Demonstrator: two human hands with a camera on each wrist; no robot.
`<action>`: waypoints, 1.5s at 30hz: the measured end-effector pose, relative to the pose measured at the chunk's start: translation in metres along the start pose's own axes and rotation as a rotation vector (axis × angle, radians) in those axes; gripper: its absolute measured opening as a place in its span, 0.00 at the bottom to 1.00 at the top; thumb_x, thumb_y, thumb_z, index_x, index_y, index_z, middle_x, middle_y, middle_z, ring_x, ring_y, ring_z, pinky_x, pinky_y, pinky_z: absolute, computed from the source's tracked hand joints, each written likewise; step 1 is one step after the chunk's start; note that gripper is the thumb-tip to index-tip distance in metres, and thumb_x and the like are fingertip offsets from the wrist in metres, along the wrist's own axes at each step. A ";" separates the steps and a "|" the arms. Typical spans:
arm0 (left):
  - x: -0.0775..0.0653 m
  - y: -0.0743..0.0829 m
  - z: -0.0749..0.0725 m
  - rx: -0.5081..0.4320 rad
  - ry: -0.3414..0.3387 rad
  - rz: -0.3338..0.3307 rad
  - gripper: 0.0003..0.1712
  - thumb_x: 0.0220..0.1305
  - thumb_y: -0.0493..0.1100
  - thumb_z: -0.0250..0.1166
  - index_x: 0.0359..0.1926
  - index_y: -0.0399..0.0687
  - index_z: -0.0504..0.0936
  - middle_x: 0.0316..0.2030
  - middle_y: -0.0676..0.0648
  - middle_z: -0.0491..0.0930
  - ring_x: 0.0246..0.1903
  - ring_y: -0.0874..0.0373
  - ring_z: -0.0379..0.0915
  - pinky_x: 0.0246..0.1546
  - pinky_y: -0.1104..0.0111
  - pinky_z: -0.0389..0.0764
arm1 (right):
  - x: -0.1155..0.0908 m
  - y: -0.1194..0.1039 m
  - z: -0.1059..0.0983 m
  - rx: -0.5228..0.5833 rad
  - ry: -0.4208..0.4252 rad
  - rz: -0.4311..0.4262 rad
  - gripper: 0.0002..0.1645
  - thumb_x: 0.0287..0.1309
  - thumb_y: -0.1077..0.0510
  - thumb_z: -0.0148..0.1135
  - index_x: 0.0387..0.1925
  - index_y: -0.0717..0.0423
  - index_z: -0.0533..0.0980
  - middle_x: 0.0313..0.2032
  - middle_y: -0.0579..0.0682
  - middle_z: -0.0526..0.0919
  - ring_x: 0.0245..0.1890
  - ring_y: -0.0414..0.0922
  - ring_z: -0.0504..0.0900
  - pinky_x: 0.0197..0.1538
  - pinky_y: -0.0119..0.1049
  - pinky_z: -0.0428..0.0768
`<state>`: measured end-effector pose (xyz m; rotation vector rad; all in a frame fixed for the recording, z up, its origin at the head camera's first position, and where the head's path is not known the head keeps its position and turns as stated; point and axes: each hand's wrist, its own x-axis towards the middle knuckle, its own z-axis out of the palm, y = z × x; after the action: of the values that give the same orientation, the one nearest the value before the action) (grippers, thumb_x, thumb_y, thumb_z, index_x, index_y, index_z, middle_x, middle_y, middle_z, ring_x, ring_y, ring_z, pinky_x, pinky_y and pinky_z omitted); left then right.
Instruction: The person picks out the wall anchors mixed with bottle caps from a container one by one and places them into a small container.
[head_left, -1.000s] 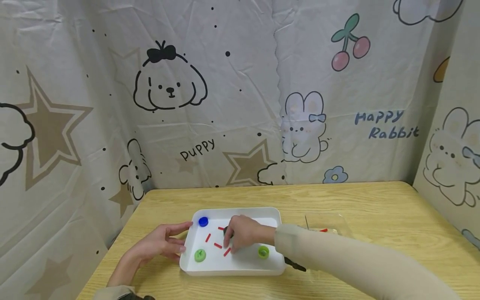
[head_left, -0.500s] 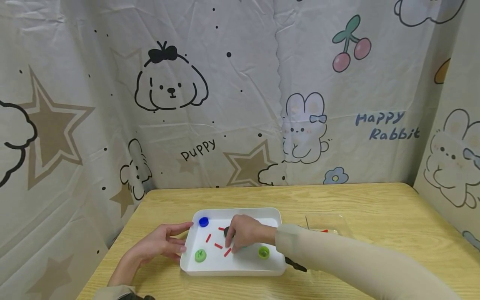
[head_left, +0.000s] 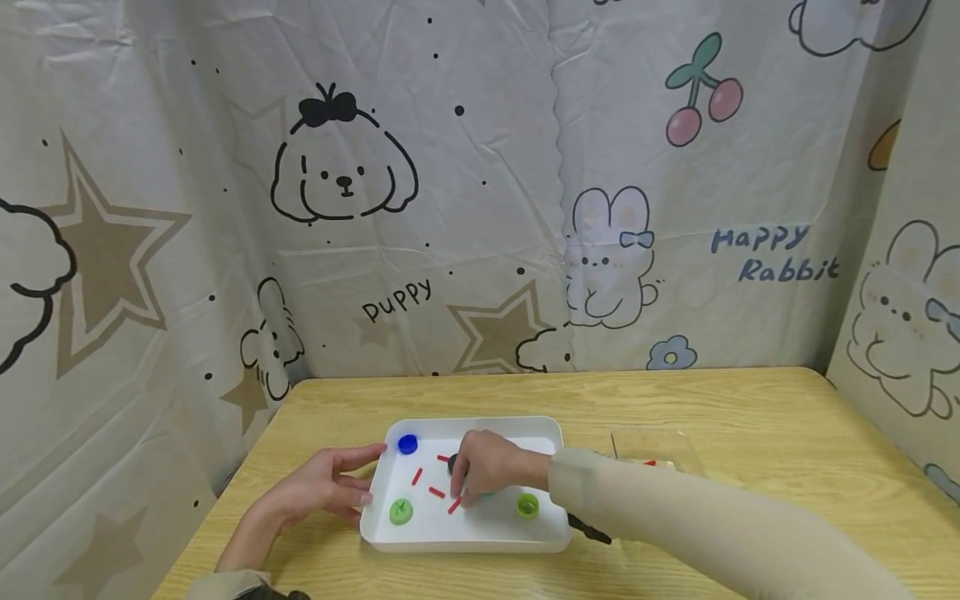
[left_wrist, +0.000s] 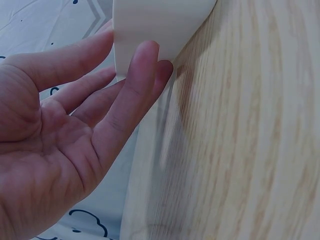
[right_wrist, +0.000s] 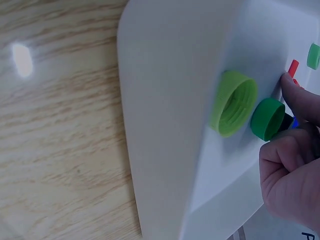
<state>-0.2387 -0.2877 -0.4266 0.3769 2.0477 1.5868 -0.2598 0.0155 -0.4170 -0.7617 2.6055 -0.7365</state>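
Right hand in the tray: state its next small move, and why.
The right hand should probably pinch the nearest red stick: it is right at that stick's end, and the left hand, touching the side of the tray, may help steady it. Whether the stick is already gripped, I cannot tell.

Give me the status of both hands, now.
Left hand: open, touching the white tray.
Right hand: at a red stick; whether it's holding it cannot be told.
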 end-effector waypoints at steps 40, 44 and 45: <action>0.001 -0.003 0.000 -0.002 0.000 -0.007 0.51 0.64 0.34 0.74 0.80 0.30 0.56 0.72 0.27 0.68 0.59 0.39 0.81 0.44 0.48 0.89 | -0.043 0.028 -0.037 0.406 0.043 -0.081 0.06 0.63 0.61 0.76 0.34 0.45 0.92 0.14 0.42 0.61 0.19 0.40 0.58 0.28 0.32 0.60; 0.002 -0.003 0.000 -0.006 -0.001 -0.008 0.51 0.64 0.34 0.74 0.80 0.30 0.56 0.71 0.27 0.68 0.58 0.39 0.81 0.44 0.48 0.89 | -0.049 0.027 -0.042 0.453 0.065 -0.063 0.03 0.63 0.60 0.76 0.36 0.48 0.92 0.15 0.42 0.61 0.20 0.41 0.58 0.32 0.35 0.62; 0.002 -0.003 0.000 -0.006 -0.002 -0.008 0.51 0.65 0.34 0.74 0.80 0.31 0.56 0.72 0.27 0.68 0.59 0.39 0.81 0.44 0.48 0.89 | -0.051 0.028 -0.043 0.458 0.068 -0.060 0.03 0.63 0.60 0.75 0.36 0.48 0.92 0.14 0.42 0.60 0.20 0.41 0.57 0.33 0.35 0.63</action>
<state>-0.2404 -0.2877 -0.4302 0.3674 2.0407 1.5870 -0.2491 0.0812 -0.3891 -0.6813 2.3383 -1.3340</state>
